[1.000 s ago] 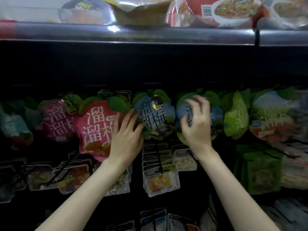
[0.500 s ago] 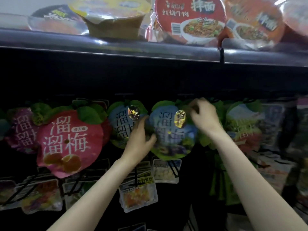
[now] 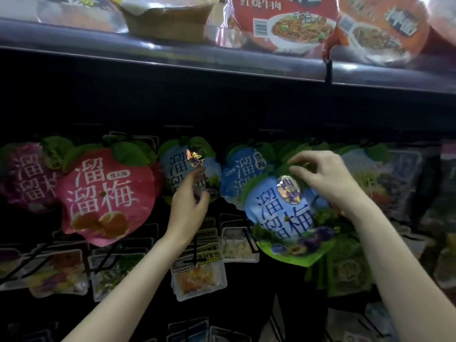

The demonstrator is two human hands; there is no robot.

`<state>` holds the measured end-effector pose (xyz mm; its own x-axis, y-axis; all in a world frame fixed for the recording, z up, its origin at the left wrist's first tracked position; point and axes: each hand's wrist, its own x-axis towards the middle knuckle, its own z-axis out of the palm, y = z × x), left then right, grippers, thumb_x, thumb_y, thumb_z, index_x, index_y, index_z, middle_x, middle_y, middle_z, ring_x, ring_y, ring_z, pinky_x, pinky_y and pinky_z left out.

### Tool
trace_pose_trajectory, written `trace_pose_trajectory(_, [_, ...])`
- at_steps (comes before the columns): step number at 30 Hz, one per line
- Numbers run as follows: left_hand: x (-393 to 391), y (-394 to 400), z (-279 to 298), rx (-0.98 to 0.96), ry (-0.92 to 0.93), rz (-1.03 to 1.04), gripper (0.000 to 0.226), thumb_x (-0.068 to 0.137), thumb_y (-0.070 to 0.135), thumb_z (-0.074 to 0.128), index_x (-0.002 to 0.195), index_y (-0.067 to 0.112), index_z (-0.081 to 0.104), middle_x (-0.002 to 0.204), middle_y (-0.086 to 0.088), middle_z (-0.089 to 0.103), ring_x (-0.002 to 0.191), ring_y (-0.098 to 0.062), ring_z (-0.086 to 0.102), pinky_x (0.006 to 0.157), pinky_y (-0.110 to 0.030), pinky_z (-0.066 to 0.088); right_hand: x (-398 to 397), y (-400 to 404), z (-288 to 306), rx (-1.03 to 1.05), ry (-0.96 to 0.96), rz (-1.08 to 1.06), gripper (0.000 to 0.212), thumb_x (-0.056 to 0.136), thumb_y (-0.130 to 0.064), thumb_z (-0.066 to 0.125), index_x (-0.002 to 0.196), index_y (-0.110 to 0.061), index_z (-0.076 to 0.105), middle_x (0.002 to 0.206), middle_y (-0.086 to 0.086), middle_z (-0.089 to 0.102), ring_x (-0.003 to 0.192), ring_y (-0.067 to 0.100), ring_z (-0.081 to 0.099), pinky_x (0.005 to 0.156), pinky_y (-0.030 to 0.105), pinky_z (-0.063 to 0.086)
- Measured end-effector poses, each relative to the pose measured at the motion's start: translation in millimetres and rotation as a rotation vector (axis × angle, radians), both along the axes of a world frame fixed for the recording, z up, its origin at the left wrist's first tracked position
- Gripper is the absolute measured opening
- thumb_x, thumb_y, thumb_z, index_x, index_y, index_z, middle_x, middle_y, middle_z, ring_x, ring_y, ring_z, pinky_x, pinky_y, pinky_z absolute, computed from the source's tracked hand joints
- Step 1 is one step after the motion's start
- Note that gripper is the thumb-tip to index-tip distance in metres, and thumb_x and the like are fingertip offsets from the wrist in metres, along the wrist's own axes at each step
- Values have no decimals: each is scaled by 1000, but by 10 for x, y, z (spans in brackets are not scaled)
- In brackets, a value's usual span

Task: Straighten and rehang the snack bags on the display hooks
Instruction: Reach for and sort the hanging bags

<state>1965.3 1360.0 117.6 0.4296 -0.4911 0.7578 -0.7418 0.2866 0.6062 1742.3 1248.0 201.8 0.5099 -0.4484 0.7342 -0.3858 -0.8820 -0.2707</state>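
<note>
I am pinching the leafy top edge of a blue snack bag (image 3: pixel 283 218) between the thumb and fingertips of my right hand (image 3: pixel 328 176), holding it out in front of the row, off its display hook (image 3: pixel 314 142) as far as I can judge in this dim light. My left hand (image 3: pixel 190 201) is reaching to the blue bag (image 3: pixel 187 169) hanging further left, fingers loosely curled against its lower face; whether they are actually gripping it, I cannot tell.

The bag is looking light, soft and crinkly, with a slick printed film, so the stiffer sealed top near the hang hole seems the sensible place to hold it.

I am counting three blue bags, one pink bag (image 3: pixel 106 193) and one purple bag (image 3: pixel 24 176) at the far left.
</note>
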Motion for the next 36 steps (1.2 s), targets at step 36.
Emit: trace_pose_trajectory(36, [470, 374, 239, 14, -800, 524, 47, 92, 20, 36, 136, 3, 45, 147, -12, 35, 139, -23, 19, 114, -35, 17, 1666, 382, -75, -87, -369, 491, 29, 89, 5, 51, 110, -6, 68, 101, -6, 54, 98, 10, 54, 86, 6, 41])
